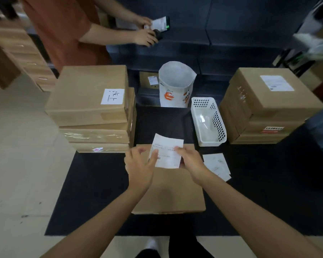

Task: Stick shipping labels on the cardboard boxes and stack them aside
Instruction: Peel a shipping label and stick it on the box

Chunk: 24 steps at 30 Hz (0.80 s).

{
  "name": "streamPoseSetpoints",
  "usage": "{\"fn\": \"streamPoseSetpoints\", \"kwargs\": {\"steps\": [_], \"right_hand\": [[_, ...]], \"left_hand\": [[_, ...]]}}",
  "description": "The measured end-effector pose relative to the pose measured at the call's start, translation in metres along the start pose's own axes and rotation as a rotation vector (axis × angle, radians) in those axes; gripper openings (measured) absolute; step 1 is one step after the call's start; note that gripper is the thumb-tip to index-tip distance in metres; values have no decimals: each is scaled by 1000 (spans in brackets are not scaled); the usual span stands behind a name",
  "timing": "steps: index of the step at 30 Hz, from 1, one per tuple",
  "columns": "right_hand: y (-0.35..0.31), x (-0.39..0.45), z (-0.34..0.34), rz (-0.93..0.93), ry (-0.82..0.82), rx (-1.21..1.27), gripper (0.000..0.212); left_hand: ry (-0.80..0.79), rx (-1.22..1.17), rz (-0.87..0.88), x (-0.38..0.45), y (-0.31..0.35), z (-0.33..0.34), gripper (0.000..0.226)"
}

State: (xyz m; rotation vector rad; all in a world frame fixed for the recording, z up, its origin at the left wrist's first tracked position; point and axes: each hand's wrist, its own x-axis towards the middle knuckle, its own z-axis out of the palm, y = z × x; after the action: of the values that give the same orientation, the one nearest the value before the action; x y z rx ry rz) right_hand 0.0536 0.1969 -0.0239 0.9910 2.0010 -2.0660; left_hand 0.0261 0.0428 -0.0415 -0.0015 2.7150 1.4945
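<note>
A flat cardboard box [172, 192] lies on the black table in front of me. Above its far half I hold a white shipping label [167, 150] with printed lines. My left hand [139, 164] pinches the label's left edge, and my right hand [191, 160] grips its right edge. A few more white labels [217, 165] lie on the table just right of the box. On the left stands a stack of cardboard boxes [90, 107] with a handwritten white sheet on top. Another stack of boxes [267, 105], its top one labelled, stands on the right.
A white perforated basket [208, 121] sits between the box and the right stack. Behind it stands a white paper bag [175, 84] with orange print. A person in an orange shirt [63, 30] at the far left handles a small printer and a label. Wooden drawers stand at the left.
</note>
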Motion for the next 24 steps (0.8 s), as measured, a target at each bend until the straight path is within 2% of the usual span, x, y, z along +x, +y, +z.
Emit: {"fn": "streamPoseSetpoints", "kwargs": {"steps": [2,5,12,24], "right_hand": [[10,-7,5,-4,-49,-83,20],[26,-2,5,-16,-33,-205,26],[50,14,0,-116,174,-493,15],[77,32,-2,-257,201,-794,38]], "left_hand": [[-112,148,-87,3,-8,-5,37],[-207,255,-84,3,-20,-2,37],[-231,346,-93,-1,-35,24,35],[-237,653,40,7,-51,45,38]]}}
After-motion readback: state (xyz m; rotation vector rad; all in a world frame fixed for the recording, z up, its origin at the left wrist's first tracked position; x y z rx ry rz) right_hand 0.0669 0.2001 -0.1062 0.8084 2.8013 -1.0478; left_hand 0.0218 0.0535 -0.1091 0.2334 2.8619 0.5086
